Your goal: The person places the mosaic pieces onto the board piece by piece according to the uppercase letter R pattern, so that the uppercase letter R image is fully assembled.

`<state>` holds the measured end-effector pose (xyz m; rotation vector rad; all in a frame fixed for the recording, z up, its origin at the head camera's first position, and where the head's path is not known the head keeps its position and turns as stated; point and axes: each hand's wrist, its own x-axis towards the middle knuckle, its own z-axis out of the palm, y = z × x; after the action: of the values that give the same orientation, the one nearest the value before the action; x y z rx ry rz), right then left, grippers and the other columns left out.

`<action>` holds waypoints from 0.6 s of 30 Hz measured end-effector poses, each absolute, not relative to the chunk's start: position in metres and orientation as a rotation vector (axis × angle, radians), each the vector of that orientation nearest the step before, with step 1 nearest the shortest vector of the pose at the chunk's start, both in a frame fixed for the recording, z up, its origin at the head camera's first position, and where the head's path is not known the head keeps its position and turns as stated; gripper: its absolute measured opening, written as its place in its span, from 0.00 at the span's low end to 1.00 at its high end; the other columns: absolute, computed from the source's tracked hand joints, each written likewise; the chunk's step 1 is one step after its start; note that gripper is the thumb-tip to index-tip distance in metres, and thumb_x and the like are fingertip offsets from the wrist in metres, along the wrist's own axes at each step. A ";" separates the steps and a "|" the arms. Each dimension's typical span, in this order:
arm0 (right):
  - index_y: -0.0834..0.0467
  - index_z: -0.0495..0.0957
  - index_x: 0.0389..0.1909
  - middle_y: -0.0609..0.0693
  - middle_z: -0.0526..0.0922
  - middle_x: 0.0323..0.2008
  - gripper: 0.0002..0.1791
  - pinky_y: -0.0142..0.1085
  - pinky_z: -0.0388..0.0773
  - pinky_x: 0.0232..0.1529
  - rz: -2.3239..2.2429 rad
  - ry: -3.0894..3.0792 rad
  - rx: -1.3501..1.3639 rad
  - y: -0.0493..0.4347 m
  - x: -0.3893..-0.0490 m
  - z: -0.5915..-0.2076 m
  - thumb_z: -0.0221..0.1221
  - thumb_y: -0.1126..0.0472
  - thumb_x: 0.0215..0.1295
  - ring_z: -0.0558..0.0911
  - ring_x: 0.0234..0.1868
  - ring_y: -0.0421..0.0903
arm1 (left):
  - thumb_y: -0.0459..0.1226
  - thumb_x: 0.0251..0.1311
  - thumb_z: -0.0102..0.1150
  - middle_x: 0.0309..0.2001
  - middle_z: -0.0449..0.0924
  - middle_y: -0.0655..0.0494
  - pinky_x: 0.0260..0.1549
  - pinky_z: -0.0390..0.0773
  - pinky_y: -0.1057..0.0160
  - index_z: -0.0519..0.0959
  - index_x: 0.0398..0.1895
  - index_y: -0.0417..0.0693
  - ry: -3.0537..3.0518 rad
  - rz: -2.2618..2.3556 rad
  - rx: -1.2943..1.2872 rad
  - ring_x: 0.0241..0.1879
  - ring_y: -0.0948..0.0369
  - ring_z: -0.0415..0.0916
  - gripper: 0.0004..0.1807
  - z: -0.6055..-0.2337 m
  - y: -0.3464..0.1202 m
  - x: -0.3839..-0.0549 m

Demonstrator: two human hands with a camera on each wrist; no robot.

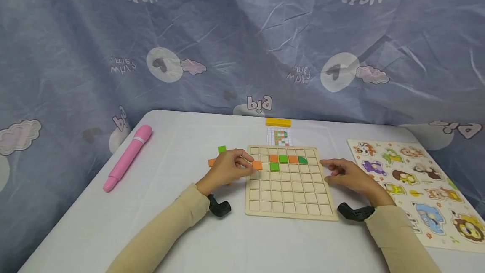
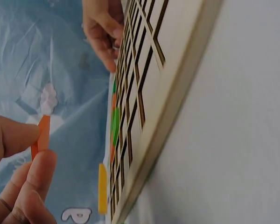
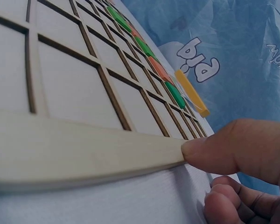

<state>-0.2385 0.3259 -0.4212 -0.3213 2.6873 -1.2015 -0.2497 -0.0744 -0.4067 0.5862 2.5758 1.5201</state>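
My left hand pinches an orange square tile between thumb and fingertip, over the left edge of a wooden grid board. In the left wrist view the tile is held up on edge. Toward the board's far side lie a row of orange and green tiles, ending in a dark green rounded piece, and a green square below the row. My right hand touches the board's right edge; in the right wrist view its thumb rests on the rim.
Behind the board lie a pattern card and a yellow block. Loose tiles, one green and one orange, lie around my left hand. A pink rod is at left, an animal puzzle board at right.
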 end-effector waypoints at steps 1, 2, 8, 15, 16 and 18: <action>0.72 0.74 0.71 0.60 0.76 0.51 0.33 0.33 0.70 0.44 -1.203 2.690 -0.329 0.326 -0.239 -0.421 0.70 0.68 0.68 0.71 0.45 0.47 | 0.34 0.57 0.75 0.33 0.90 0.61 0.24 0.74 0.66 0.89 0.44 0.48 2.595 1.509 0.584 0.29 0.66 0.79 0.11 -0.407 -0.071 -0.250; 0.73 0.74 0.71 0.60 0.76 0.51 0.33 0.33 0.70 0.44 -1.204 2.692 -0.336 0.326 -0.239 -0.421 0.70 0.68 0.68 0.71 0.44 0.47 | 0.34 0.57 0.76 0.33 0.90 0.62 0.28 0.75 0.66 0.89 0.44 0.49 2.613 1.495 0.583 0.34 0.67 0.79 0.11 -0.407 -0.067 -0.250; 0.74 0.73 0.70 0.61 0.77 0.51 0.32 0.32 0.70 0.43 -1.217 2.700 -0.367 0.327 -0.241 -0.423 0.70 0.69 0.67 0.72 0.43 0.45 | 0.37 0.57 0.77 0.30 0.89 0.65 0.47 0.77 0.59 0.89 0.43 0.51 2.622 1.459 0.554 0.39 0.65 0.82 0.11 -0.407 -0.049 -0.251; 0.74 0.74 0.70 0.62 0.77 0.51 0.32 0.32 0.71 0.43 -1.220 2.695 -0.371 0.327 -0.240 -0.424 0.70 0.69 0.67 0.72 0.43 0.44 | 0.39 0.59 0.77 0.32 0.89 0.65 0.36 0.76 0.65 0.89 0.45 0.52 2.593 1.404 0.517 0.36 0.67 0.80 0.11 -0.410 -0.032 -0.254; 0.74 0.74 0.70 0.62 0.77 0.51 0.32 0.32 0.71 0.43 -1.222 2.693 -0.370 0.326 -0.240 -0.424 0.70 0.69 0.67 0.72 0.43 0.44 | 0.40 0.59 0.77 0.32 0.89 0.65 0.36 0.76 0.65 0.89 0.45 0.52 2.595 1.390 0.516 0.36 0.67 0.80 0.11 -0.411 -0.030 -0.254; 0.74 0.74 0.70 0.62 0.77 0.51 0.32 0.32 0.71 0.43 -1.222 2.690 -0.366 0.326 -0.239 -0.423 0.70 0.69 0.67 0.72 0.43 0.45 | 0.40 0.59 0.78 0.32 0.89 0.64 0.36 0.76 0.65 0.90 0.45 0.51 2.597 1.363 0.507 0.35 0.67 0.81 0.12 -0.411 -0.027 -0.255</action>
<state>-0.2391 0.3261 -0.4234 -0.3658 2.6904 -1.2221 -0.2547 -0.0271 -0.4106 0.5065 2.5973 1.3630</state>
